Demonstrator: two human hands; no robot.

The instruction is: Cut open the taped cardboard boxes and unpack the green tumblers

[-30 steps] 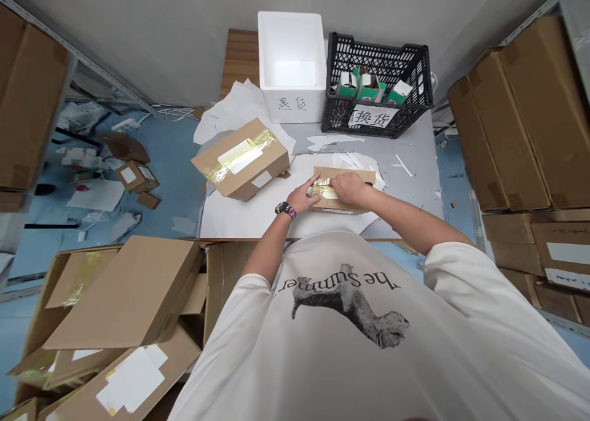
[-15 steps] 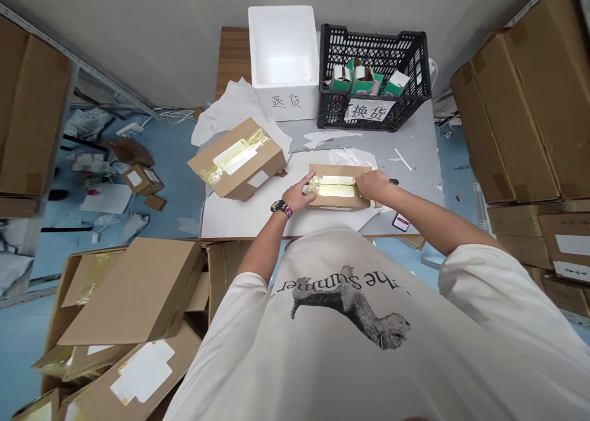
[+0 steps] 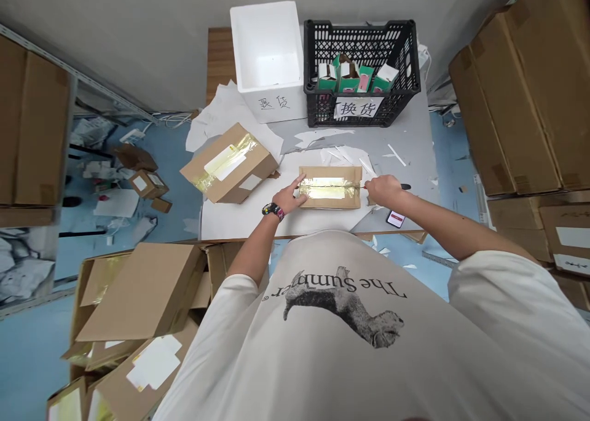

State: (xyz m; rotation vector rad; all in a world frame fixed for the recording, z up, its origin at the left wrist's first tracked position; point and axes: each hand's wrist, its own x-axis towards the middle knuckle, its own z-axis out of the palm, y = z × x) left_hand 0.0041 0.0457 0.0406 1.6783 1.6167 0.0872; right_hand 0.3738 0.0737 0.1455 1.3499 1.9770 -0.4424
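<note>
A small cardboard box (image 3: 330, 203) lies on the table, sealed with yellowish tape and bearing white labels. A dark slit line runs lengthwise along the tape. My left hand (image 3: 288, 198) holds the box's left end, thumb and fingers set apart against it. Just off the right end, my right hand (image 3: 383, 190) is closed around a utility knife (image 3: 405, 187); its black handle end sticks out behind the fist and a thin reddish front part points at the box. Most of the knife is hidden by the fingers.
A larger taped carton (image 3: 235, 163) lies to the left. Behind stand a white foam box (image 3: 281, 104) and a black crate (image 3: 362, 92) holding green cartons. A phone (image 3: 395, 219) lies near the table's front edge. Stacked cartons (image 3: 138, 292) fill the lower left.
My right hand has drawn back to the right, off the box's right end, so the knife's front now shows. The left hand stays at the left end. The camera view has shifted slightly.
</note>
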